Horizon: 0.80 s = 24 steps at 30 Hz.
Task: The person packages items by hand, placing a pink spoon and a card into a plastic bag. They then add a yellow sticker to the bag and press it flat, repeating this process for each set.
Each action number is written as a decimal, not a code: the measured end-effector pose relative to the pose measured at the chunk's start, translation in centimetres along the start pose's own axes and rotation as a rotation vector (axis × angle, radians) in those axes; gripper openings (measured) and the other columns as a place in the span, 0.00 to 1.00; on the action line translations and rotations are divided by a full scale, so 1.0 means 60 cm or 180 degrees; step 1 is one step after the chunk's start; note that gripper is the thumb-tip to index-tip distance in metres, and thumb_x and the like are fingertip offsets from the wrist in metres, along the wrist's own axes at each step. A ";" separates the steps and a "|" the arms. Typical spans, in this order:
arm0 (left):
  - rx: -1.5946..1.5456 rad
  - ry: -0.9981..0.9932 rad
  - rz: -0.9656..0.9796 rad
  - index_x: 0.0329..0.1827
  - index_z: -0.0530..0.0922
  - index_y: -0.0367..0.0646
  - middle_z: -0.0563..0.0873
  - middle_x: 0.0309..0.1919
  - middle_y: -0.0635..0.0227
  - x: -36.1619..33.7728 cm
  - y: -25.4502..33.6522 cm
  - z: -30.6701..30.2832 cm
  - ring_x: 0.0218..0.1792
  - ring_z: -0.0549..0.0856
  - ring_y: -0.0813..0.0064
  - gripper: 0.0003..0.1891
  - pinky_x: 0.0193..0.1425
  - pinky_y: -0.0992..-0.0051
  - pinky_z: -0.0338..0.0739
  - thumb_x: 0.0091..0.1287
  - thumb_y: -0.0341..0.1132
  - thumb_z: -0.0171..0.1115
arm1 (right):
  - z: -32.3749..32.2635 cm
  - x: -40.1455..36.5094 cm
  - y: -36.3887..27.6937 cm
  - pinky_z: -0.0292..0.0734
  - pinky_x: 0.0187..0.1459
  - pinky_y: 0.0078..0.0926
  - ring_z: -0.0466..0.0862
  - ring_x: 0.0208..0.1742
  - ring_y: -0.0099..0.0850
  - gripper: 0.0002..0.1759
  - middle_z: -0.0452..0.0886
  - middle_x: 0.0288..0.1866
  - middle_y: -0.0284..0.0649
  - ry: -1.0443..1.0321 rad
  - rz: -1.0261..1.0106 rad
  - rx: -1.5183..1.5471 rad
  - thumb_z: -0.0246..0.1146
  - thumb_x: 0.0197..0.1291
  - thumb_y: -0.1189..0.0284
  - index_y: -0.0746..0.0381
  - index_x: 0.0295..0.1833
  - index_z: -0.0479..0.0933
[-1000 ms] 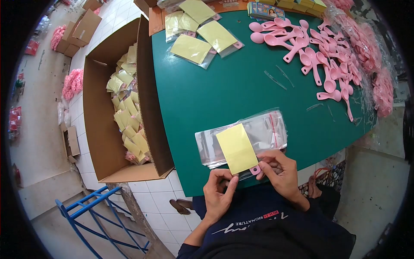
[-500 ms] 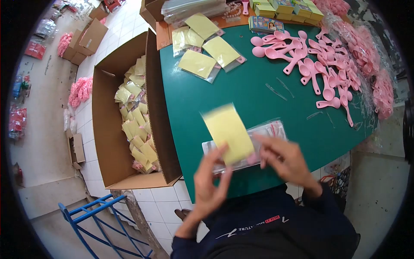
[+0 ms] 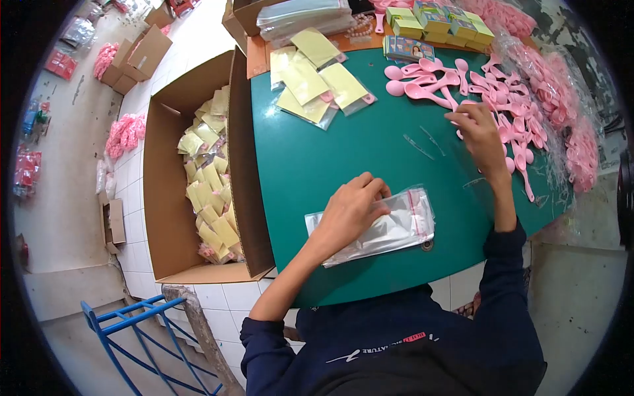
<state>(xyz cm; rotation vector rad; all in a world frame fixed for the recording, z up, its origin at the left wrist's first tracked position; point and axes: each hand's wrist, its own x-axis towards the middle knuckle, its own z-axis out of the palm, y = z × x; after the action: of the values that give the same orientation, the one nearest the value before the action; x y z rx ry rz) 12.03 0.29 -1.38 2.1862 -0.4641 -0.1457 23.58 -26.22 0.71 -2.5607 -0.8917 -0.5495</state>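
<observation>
A stack of clear plastic bags (image 3: 399,228) with a red-marked strip at one end lies near the table's front edge. My left hand (image 3: 353,208) rests over it, fingers bent and thumb pinching at the top bag. Farther right, my right hand (image 3: 479,135) is over the near-left side of a heap of pink plastic spoons (image 3: 518,109). Its fingers are bent but apart, close to the spoons, and the palm hides some of them. Filled bags with yellow cards (image 3: 307,82) overlap at the far left of the table.
An open cardboard box (image 3: 191,257) of packed yellow bags stands left of the green table (image 3: 297,171). Card stacks (image 3: 436,23) and bundled spoons (image 3: 581,152) line the back and right. Plastic scraps (image 3: 419,146) lie mid-table. A blue metal frame (image 3: 125,323) stands lower left.
The yellow-card bag has left my hands, and one more lies on the far-left pile. My right hand has moved up to the spoons; my left has moved onto the bag stack.
</observation>
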 end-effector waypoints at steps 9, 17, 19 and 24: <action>-0.0001 0.0094 -0.0038 0.36 0.81 0.39 0.86 0.37 0.63 -0.001 0.000 -0.021 0.38 0.86 0.67 0.08 0.40 0.72 0.79 0.56 0.32 0.67 | -0.074 -0.097 -0.168 0.71 0.43 0.19 0.78 0.43 0.25 0.10 0.78 0.44 0.42 0.0081 0.1106 0.3144 0.56 0.60 0.83 0.67 0.47 0.75; -0.0818 0.0365 -0.0104 0.47 0.80 0.40 0.86 0.41 0.64 -0.005 0.004 -0.047 0.39 0.86 0.74 0.10 0.44 0.76 0.80 0.63 0.28 0.61 | -0.076 -0.110 -0.194 0.76 0.40 0.28 0.82 0.39 0.35 0.10 0.81 0.41 0.48 -0.0235 0.1438 0.1607 0.56 0.62 0.80 0.67 0.49 0.71; -0.1799 0.0173 -0.0696 0.52 0.77 0.38 0.86 0.40 0.62 -0.005 0.012 -0.050 0.40 0.85 0.77 0.13 0.45 0.78 0.80 0.64 0.26 0.60 | -0.075 -0.109 -0.194 0.77 0.40 0.25 0.82 0.39 0.31 0.10 0.82 0.41 0.46 0.0108 0.1656 0.1839 0.57 0.62 0.79 0.68 0.49 0.71; -0.2170 0.0035 -0.0833 0.54 0.74 0.35 0.86 0.38 0.59 -0.008 0.006 -0.046 0.40 0.85 0.78 0.16 0.46 0.80 0.80 0.63 0.25 0.62 | -0.066 -0.084 -0.197 0.77 0.42 0.18 0.80 0.41 0.21 0.10 0.83 0.43 0.42 0.0582 0.1684 0.2508 0.57 0.63 0.78 0.68 0.49 0.71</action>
<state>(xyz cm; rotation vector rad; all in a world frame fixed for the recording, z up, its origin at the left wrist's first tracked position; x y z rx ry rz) 12.19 2.32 0.53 1.5621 -0.0890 -0.3749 11.30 -21.97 4.28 -1.8601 -0.2487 -0.1989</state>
